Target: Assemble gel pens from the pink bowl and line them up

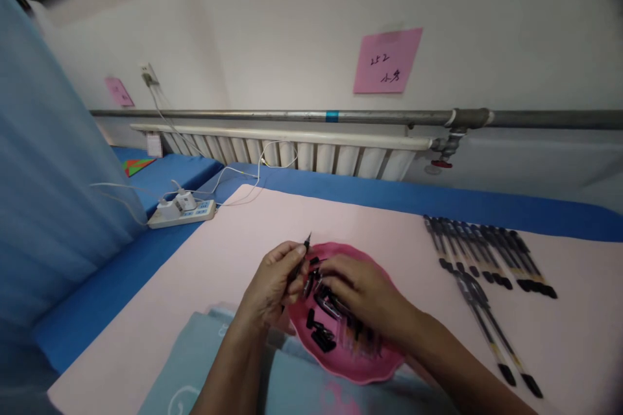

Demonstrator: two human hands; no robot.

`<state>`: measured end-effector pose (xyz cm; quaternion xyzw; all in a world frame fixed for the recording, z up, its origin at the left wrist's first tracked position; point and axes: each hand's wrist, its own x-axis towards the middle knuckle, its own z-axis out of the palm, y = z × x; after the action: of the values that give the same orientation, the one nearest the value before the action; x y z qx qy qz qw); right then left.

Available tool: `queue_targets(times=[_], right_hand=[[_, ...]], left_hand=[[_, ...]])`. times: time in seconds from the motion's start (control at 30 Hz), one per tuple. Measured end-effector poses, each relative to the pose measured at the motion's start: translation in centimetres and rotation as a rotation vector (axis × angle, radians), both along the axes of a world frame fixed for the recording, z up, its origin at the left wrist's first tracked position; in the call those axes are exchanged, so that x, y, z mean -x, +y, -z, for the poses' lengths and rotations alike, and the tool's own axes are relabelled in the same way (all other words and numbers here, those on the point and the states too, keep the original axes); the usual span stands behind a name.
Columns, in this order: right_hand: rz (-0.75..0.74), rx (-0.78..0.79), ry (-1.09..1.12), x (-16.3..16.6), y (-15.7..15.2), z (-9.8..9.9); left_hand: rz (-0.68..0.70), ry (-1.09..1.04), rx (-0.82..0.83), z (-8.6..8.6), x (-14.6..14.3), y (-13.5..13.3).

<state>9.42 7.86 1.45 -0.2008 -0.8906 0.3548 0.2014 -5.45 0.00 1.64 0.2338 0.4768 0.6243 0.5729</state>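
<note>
My left hand (275, 279) is closed around a dark pen (306, 243), its pointed tip sticking up past the thumb. The pen's lower part is hidden by my fingers. Over a pink scalloped bowl (335, 366), my right hand (357, 282) reaches in with bent fingers among small black pen parts. Whether those fingers grip a part cannot be made out. In the bowl lie black caps (322, 337) and clear pen barrels (360, 340), partly under my right hand. The bowl rests by a light blue cloth at my lap.
Right of the bowl, several capped pens (487, 253) lie in a row on the pink sheet (224, 246), with two more pens (487, 324) in front. A power strip (182, 214) with chargers sits at the left. Behind are a radiator (311, 155) and a pipe with a red valve (442, 163).
</note>
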Motion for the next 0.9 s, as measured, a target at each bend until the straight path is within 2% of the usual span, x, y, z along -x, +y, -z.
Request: queue_targets(times=[0.13,0.23,0.3,0.43,0.7,0.9], right_hand=[[0.272,0.36,0.216,-0.8,1.5,-1.1],[0.322,0.568,0.296,-0.9,1.7,-1.3],[0.306,0.645,0.35,-0.9,1.6,-1.3],[0.274,0.69,0.352,-0.9,1.4,-1.5],[0.223,0.657,0.277,-1.2,1.5,-1.8],[0.18,0.791,0.382,-1.0,1.5,-1.3]], left_hand=[[0.116,0.046,0.007,0.3,-0.4,-0.1],[0.176,0.059,-0.007,0.6,-0.6,-0.1],[0.199,0.067,0.0,0.7,-0.7,-0.1],[0.22,0.099,0.033,0.6,-0.9,-0.1],[0.244,0.146,0.084,0.3,-1.1,-0.2],[0.261,0.095,0.072,0.3,-1.1,-0.3]])
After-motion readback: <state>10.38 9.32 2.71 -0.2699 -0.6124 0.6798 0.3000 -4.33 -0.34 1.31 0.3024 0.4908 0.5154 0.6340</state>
